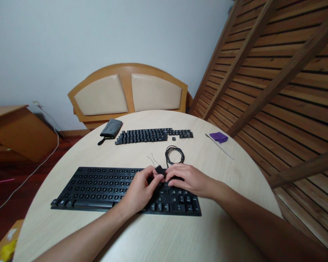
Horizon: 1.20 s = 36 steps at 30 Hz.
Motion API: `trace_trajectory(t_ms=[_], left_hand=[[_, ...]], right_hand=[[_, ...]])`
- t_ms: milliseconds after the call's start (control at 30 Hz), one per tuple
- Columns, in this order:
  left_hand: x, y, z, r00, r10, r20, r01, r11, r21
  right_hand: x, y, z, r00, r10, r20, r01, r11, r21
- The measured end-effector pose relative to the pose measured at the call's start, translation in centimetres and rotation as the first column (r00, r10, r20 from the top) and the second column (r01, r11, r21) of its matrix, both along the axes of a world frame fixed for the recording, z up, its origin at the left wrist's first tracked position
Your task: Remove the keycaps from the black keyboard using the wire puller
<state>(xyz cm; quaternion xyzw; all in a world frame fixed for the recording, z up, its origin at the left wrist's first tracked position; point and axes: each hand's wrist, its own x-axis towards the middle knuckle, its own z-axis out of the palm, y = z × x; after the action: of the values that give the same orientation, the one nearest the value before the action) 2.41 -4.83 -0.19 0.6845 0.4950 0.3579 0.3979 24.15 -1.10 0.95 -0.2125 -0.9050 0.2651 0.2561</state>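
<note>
A black keyboard (98, 182) lies across the near half of the table, most of its left-hand keys stripped down to bare switches. Keycaps still sit on part of its right side and along its bottom row. Over the right part, my left hand (139, 187) pinches a keycap puller (160, 169), a black handle whose two thin wire prongs point away from me. Close beside it, my right hand (190, 178) has its fingers curled together above the keys; what they hold, if anything, is hidden. Just beyond the hands rests the keyboard's coiled black cable (183, 157).
Removed keycaps (144, 135) stand in rows farther back, with one single keycap (174, 138) in front. A grey pouch (112, 129) is at the back left. Toward the right edge of the round table (229, 189) are a purple cloth (219, 137) and a thin rod (221, 147).
</note>
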Motion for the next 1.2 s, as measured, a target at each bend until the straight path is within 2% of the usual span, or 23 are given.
trace_trajectory(t_ms=[67, 133, 267, 467, 600, 733, 933, 1200], left_hand=[[0.0, 0.0, 0.0, 1.0, -0.002, -0.005, 0.002, 1.0, -0.003], [-0.1, 0.1, -0.1, 1.0, -0.014, -0.009, 0.014, 1.0, -0.009], [-0.1, 0.1, -0.2, 1.0, -0.029, -0.003, 0.029, 0.999, -0.018], [-0.1, 0.1, -0.2, 0.999, -0.034, -0.013, 0.034, 0.999, -0.017], [-0.1, 0.1, -0.2, 0.999, -0.032, -0.021, 0.031, 0.999, -0.019], [-0.1, 0.0, -0.2, 0.999, -0.033, -0.02, 0.032, 0.999, -0.018], [-0.1, 0.0, -0.1, 0.999, -0.025, -0.024, 0.025, 1.0, -0.001], [-0.2, 0.0, -0.2, 0.999, -0.035, -0.026, 0.035, 0.999, -0.013]], right_hand=[[0.4, 0.3, 0.1, 0.997, -0.076, -0.03, 0.075, 0.996, -0.039], [1.2, 1.0, 0.1, 0.974, -0.216, -0.074, 0.212, 0.975, -0.064], [3.4, 3.5, -0.9, 0.868, -0.486, -0.099, 0.478, 0.873, -0.097], [5.6, 7.1, -3.8, 0.718, -0.693, -0.064, 0.692, 0.721, -0.035], [5.3, 7.9, -4.6, 0.667, -0.745, -0.023, 0.744, 0.665, 0.065], [4.7, 8.9, -4.5, 0.65, -0.759, -0.016, 0.756, 0.646, 0.104], [4.3, 11.0, -4.6, 0.608, -0.794, -0.003, 0.79, 0.605, 0.102], [4.3, 11.8, -4.8, 0.585, -0.811, -0.01, 0.81, 0.583, 0.061]])
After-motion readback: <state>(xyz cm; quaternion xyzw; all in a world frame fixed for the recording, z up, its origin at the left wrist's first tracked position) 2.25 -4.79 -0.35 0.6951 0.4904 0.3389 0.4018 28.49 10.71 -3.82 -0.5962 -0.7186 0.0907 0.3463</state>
